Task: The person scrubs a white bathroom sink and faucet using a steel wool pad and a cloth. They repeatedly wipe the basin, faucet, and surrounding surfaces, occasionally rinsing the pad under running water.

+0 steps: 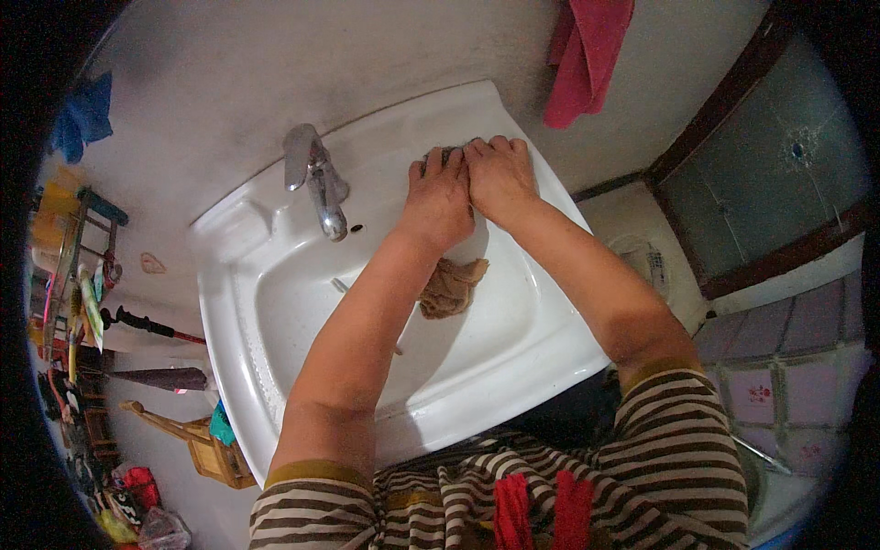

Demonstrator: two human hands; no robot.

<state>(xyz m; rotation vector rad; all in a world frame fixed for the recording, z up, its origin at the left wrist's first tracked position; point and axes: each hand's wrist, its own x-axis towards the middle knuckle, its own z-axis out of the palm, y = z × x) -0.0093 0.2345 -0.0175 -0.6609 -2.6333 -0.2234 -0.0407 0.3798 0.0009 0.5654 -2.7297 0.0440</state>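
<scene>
Both my hands are close together at the back right corner of a white ceramic washbasin [481, 103]. My left hand [443, 196] and my right hand [503, 179] curl their fingers over a small dark object [450, 152], which they mostly cover, so its kind is unclear. Below my wrists, a crumpled brown cloth [450, 289] lies in the bowl, partly behind my left forearm. To the left of my hands stands a chrome single-lever faucet [323, 192], and no water is seen running from it.
A pink towel [588, 62] hangs on the wall at the back right, beside a dark-framed pane of cracked glass [763, 165]. Left of the basin are a wooden stool [210, 450], a folded umbrella [165, 378] and a cluttered rack [82, 268]. A blue cloth [82, 117] hangs at far left.
</scene>
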